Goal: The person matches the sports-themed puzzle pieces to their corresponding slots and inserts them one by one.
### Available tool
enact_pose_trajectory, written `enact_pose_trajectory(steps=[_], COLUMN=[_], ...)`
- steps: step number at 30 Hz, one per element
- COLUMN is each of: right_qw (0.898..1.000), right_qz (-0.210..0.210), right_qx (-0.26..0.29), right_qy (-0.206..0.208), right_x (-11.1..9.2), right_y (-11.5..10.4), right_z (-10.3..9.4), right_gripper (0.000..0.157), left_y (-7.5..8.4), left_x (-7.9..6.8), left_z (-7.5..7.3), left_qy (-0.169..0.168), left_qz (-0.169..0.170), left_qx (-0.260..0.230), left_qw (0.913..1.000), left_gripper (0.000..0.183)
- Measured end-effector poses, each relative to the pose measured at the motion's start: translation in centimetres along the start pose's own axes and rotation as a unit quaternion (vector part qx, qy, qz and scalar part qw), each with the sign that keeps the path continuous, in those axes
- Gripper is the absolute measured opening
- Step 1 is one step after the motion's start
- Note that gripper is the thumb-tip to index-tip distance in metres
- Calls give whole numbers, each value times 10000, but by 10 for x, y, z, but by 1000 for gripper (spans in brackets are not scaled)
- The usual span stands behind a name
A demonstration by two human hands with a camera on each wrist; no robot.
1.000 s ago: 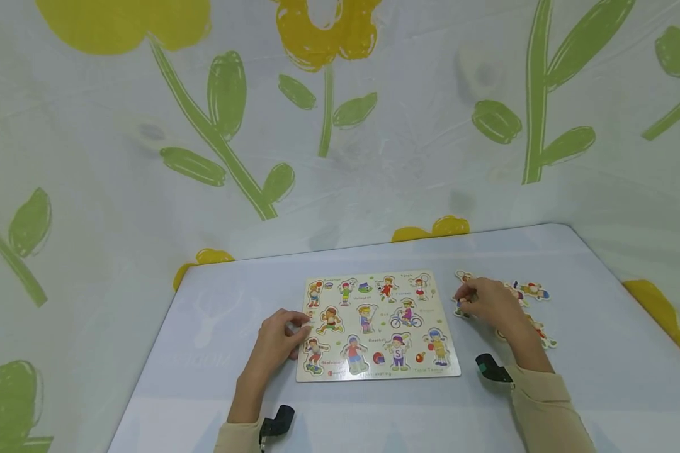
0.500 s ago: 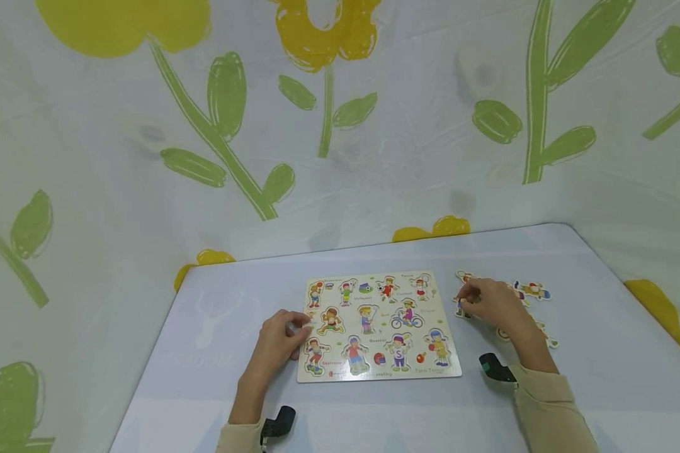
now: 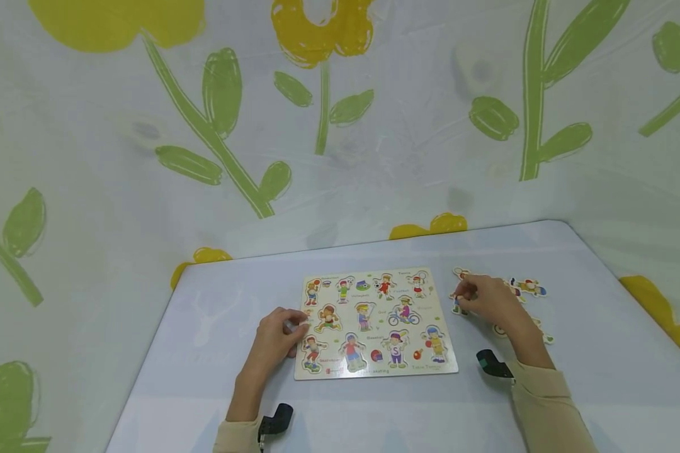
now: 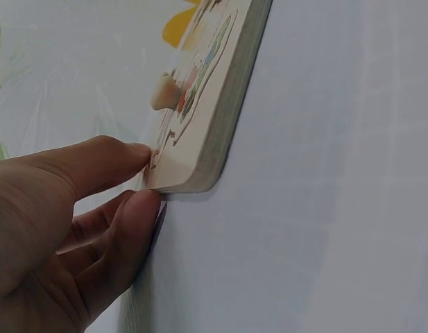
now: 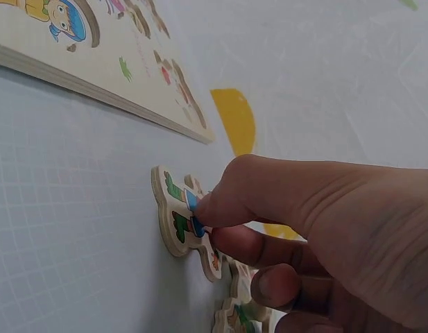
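Observation:
A flat wooden puzzle board (image 3: 374, 371) printed with sporting children lies on the table. At its left edge, my left hand (image 3: 277, 333) pinches the rim; in the left wrist view the thumb (image 4: 123, 158) lies on the face and a curled finger (image 4: 134, 218) meets the edge near a corner. Right of the board, my right hand (image 3: 490, 302) holds a wooden child-shaped puzzle piece (image 5: 173, 215) between thumb and forefinger. The piece has green shoes and blue clothing, and its upper part is hidden behind the fingers. In the right wrist view it stands tilted close over the tabletop.
Several loose puzzle pieces (image 3: 529, 287) lie around and behind the right hand, partly covered by it. A knob (image 4: 165, 92) sticks up from the board. The white table (image 3: 368, 415) ends at a flower-print curtain (image 3: 345, 189) behind.
The head view has shifted slightly. Both hands keep their places, the left at the board's edge and the right on the puzzle piece.

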State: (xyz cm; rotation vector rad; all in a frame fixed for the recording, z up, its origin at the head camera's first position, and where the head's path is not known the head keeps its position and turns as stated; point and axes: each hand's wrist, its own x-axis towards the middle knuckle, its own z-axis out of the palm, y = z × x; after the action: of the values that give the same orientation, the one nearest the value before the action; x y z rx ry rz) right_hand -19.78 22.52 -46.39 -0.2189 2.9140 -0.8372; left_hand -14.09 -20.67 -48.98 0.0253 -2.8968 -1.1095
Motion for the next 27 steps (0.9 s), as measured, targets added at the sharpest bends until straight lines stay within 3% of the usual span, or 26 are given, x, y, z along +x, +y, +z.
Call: enact_pose_trajectory(steps=[16,27], right_qw=[9995,9998], right_qz=[-275,-182], right_qx=[-116,-65], right_qy=[67,-29], right_x=[6,2], right_y=[2,0], right_z=[-1,0], right_gripper=[9,10], left_y=[1,0], left_x=[2,2], left_z=[-4,-2], left_qy=[50,-91], left_qz=[96,-22], left_qx=[-11,-93], left_qw=[9999,9999], left_gripper=[22,23])
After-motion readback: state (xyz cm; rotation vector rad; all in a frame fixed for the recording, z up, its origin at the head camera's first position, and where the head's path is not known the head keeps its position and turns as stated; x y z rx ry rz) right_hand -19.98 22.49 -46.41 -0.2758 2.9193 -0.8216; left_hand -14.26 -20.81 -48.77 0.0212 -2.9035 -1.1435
